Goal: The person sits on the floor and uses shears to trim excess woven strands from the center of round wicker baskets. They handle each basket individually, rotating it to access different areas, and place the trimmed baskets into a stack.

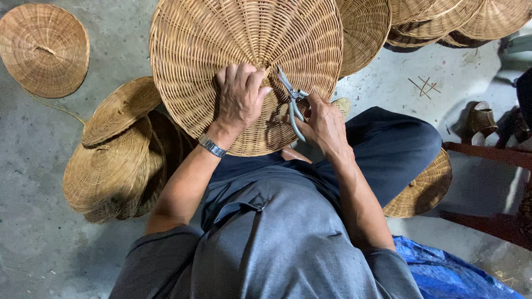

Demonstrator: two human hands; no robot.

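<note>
Grey concrete floor, red wooden furniture frame at right.

The top of the large woven wicker disc is cut off by the upper edge. The left hand covers part of its weave. The right hand hides the pliers' handle ends; their tip is too small to make out against the weave.
</note>
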